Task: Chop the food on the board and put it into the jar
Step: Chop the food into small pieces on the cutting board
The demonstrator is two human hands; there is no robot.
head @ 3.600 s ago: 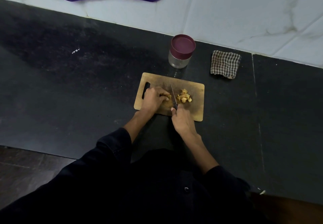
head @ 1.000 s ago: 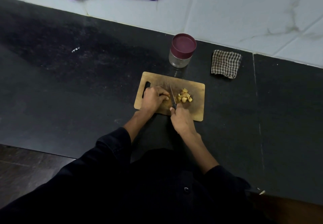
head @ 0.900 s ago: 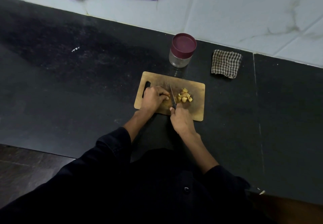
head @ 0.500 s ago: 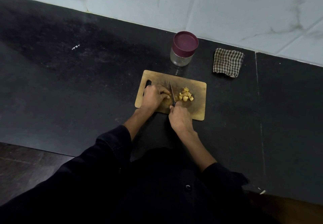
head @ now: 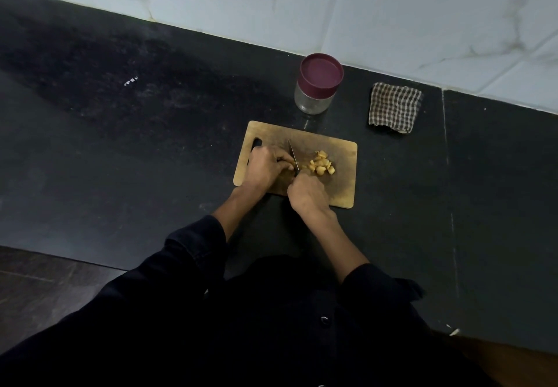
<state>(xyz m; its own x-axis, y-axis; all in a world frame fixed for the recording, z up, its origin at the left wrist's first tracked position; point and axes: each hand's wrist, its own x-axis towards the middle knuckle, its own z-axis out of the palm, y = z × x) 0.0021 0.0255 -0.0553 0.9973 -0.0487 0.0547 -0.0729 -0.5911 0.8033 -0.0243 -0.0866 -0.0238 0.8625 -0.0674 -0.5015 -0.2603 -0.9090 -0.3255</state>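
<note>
Right hand [head: 308,194] is curled round the handle of the knife [head: 293,157], blade pointing away from the body and edge down on the chopping board [head: 342,185]. Left hand [head: 264,166] has fingers curled over the uncut piece just left of the blade — the piece itself is hidden under the fingers, so I can't tell how much is left. Cut food pieces [head: 321,165] sit in a small pile just right of the blade, mid-board. Step in hand looks like chopping, late stage. To do it well: keep left fingertips tucked back from the edge, cut straight down, slide finished bits right so they don't crowd the blade. Jar [head: 315,90] stands on the worktop [head: 151,145] just beyond the board's far edge, maroon lid [head: 321,73] on — that has to come off before transfer. Checked cloth [head: 394,107] lies right of the jar.
</note>
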